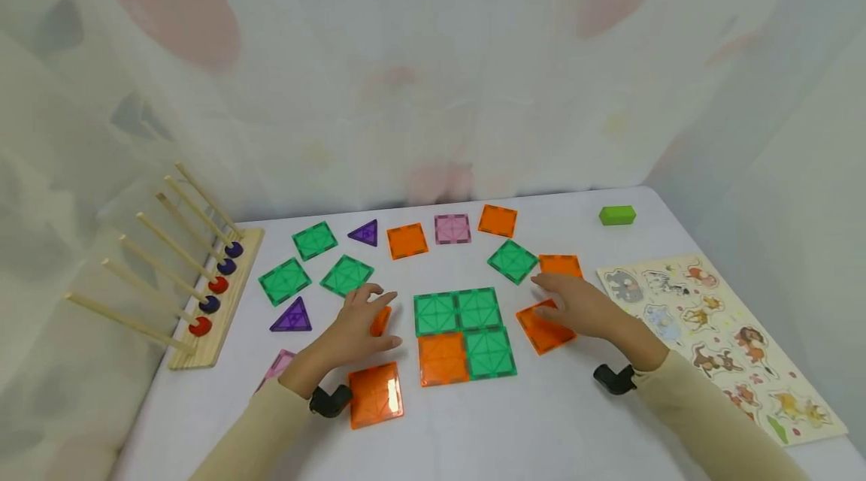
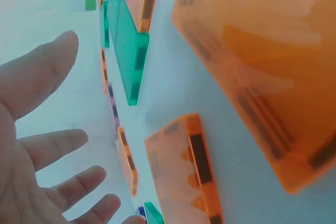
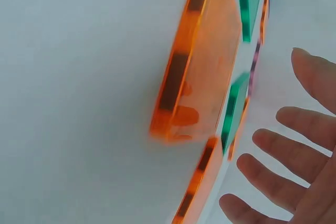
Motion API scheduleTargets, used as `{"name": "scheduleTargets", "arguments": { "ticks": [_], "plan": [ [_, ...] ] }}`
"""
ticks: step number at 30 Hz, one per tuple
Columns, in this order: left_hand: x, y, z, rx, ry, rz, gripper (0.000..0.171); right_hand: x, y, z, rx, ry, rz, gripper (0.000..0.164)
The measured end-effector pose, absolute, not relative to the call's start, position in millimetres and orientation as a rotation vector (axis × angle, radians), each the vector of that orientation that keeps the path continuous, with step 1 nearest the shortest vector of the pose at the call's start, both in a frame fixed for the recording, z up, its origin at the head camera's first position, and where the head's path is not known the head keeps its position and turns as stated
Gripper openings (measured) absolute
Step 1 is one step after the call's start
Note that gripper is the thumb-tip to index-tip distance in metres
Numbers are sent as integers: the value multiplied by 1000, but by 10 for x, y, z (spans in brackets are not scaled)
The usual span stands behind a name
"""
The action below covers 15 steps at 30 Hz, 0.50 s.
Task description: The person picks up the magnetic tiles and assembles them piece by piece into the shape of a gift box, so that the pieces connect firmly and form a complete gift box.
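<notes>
Four square tiles lie edge to edge in a block at the middle of the table: a green tile [image 1: 435, 313], two more green ones and an orange tile [image 1: 443, 358] at the near left. My left hand [image 1: 358, 323] hovers left of the block with fingers spread, partly hiding an orange tile [image 1: 381, 322] under it. Nearer my body lies another orange tile [image 1: 376, 395]. On the block's right, my right hand [image 1: 578, 304] hangs with loose fingers over an orange tile [image 1: 546, 329]. Both wrist views show the fingers apart and holding nothing.
More tiles lie behind and to the left, including a purple triangle [image 1: 293, 316] and a pink square [image 1: 452, 228]. A wooden peg rack [image 1: 223, 316] stands far left. An animal puzzle board [image 1: 717, 346] lies right, with a green block [image 1: 617, 215] behind it.
</notes>
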State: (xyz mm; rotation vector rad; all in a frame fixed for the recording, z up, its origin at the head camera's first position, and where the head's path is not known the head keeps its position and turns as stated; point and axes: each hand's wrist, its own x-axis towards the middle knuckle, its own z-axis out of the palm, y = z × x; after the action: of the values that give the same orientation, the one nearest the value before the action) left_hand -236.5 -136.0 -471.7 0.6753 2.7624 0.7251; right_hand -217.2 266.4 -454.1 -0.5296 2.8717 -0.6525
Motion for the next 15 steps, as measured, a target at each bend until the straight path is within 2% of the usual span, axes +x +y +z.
{"name": "scheduleTargets", "arguments": {
  "ticks": [10, 15],
  "plan": [
    [-2341, -1534, -4764, 509, 2810, 834, 72, -2270, 2890, -4560, -591, 2931, -625, 59],
    [-2329, -1502, -4718, 538, 2795, 860, 68, -2320, 2851, -4559, -662, 2935, -600, 60]
  ]
}}
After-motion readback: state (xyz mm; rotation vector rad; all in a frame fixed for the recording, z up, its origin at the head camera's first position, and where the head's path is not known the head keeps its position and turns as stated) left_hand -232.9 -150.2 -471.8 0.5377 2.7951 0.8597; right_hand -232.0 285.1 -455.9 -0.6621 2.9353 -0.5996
